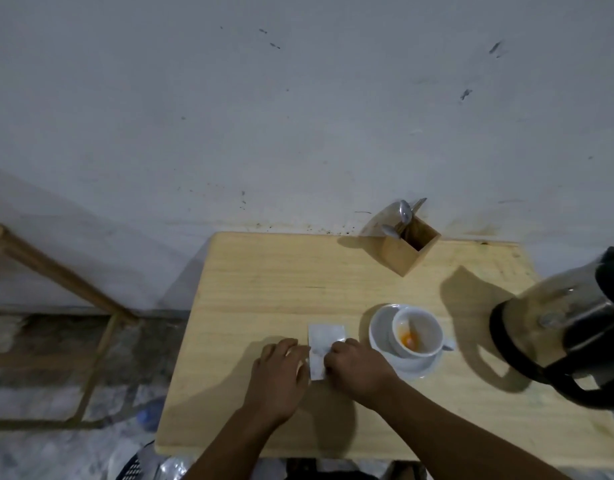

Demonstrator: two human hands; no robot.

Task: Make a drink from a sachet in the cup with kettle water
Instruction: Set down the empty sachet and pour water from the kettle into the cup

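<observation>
Pale wood makes up the small table (264, 271), pushed against a scuffed grey wall (229, 116). Its near edge runs across the bottom of the view, and its right corner is cut off by the frame.

Nearest, two bare forearms reach in from six o'clock. The left hand (276, 372) lies palm down with its fingers curled onto the left edge of a white sachet (323, 348); the right hand (355, 367) is bunched over the sachet's right edge. Both seem to pinch it, though the knuckles hide the fingertips, so the exact grip is hard to make out. The sachet lies flat on the wood, its lower half covered by the hands and any print on it too blurred to read.

Just beside the right hand, at about two o'clock from it, a white cup (418, 332) stands on a white saucer (381, 336), handle pointing to three o'clock. Orange residue sits in the bottom of the cup.

Further out at three o'clock from the cup, a steel kettle (568, 323) with a black handle stands partly out of frame.

Farthest, at twelve o'clock from the cup by the wall, a wooden box (400, 252) holds spoons (404, 211).

Left of the table, a wooden frame (56, 271) and the blurred floor clutter cannot be identified.
</observation>
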